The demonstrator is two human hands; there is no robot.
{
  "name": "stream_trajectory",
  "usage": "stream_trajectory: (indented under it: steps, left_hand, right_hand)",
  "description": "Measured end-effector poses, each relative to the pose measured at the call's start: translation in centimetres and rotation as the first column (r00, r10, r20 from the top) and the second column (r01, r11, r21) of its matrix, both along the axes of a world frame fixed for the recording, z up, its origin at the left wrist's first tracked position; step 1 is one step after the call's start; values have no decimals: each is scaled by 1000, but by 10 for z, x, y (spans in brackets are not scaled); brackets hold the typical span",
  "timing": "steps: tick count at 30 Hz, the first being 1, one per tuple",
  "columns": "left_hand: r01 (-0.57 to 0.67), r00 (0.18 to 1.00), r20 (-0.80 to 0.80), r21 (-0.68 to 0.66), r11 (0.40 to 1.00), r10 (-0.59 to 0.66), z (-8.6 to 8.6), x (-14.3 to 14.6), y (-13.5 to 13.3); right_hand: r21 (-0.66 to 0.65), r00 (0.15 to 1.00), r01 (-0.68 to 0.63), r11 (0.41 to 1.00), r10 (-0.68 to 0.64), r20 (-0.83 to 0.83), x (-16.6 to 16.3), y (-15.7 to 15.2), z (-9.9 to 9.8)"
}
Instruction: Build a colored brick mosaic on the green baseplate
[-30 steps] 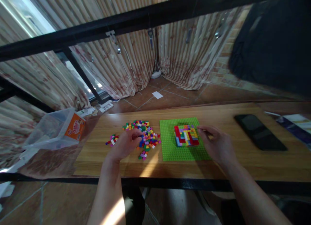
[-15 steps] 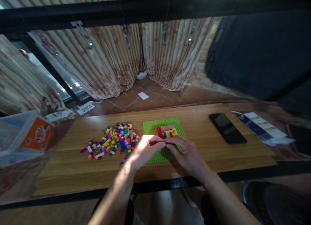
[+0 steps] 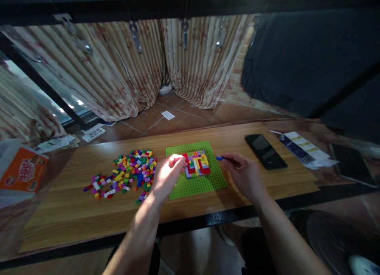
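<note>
A green studded baseplate point(image 3: 178, 190) lies on the wooden table, bearing a flat patch of coloured toy bricks point(image 3: 198, 164), with red, yellow and white among them. My right hand point(image 3: 246, 174) is off the plate's right edge, its fingertips pinching a small blue brick point(image 3: 219, 158). At the left side of the patch is my left hand point(image 3: 168, 174), thumb and forefinger pressed together. Red shows at those fingertips; whether it is a held brick or part of the patch, I cannot tell. Left of this hand a heap of loose bricks point(image 3: 135, 164) spreads over the table.
A black phone point(image 3: 265, 152) lies on the table's right part. Printed papers point(image 3: 305, 148) are beyond the right end. At the far left is a clear plastic box with an orange label point(image 3: 25, 170). Curtains point(image 3: 118, 69) hang behind the table point(image 3: 89, 223).
My hands have moved apart from their meeting over the plate. The right went rightward with the blue brick; the left stays near the patch, which is now more exposed. The camera view has shifted.
</note>
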State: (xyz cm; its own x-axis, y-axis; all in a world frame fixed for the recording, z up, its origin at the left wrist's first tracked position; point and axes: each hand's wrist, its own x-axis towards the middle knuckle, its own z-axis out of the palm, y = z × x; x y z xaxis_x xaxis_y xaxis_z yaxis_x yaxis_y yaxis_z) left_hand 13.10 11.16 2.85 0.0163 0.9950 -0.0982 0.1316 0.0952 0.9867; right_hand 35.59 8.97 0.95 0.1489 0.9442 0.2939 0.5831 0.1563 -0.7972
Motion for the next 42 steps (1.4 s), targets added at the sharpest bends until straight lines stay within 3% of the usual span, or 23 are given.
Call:
stream_trajectory:
  steps: [5,11,16,21,25,42]
  left_hand:
    - [29,1000,5,-4,1000,-29,-3,-2,1]
    - [54,990,-132,3,999,-53,-13,-3,4]
    - [98,965,-257,145,985,-59,-13,1,-1]
    - [225,876,-481,389,893,-11,-17,11,-11]
    - [335,799,-600,467,818,16,-22,21,-18]
    - [490,544,-835,395,777,81,-23,28,-30]
  right_hand:
    - [-10,992,-112,994,113,57,-5,1,-5]
    - [-58,977,-197,979,201,77,-10,2,-7]
    - [-125,973,-213,969,222,62,-14,5,-8]
    - [-191,981,-191,963,184,-52,-21,11,-12]
    - [-208,975,-195,959,166,-148,-23,14,-13]
    - [-118,976,-189,975,173,-134,-21,15,-19]
